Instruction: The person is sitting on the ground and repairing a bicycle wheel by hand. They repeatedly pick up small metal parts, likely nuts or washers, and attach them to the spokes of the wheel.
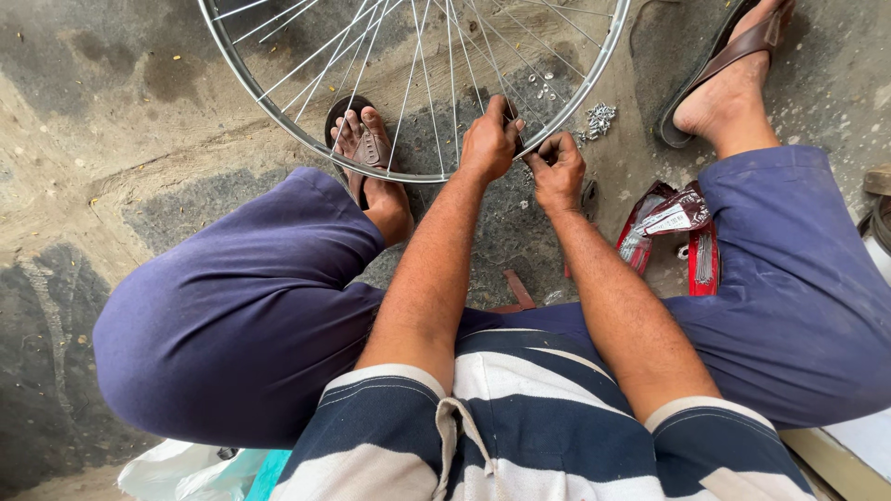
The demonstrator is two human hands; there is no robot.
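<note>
the left hand (489, 139) is closed on the silver wheel rim (278, 121) at its six o'clock edge, fingers over a spoke. the right hand (557, 170), touching it at four o'clock, pinches something too small to make out. a heap of small metal nipples (600, 119) lies at two o'clock; red packets (670, 227) at four. the rim's top is cut off.

Silver wheel rim (278, 119); red packets (670, 223); navy-white striped shirt (548, 417)
</note>
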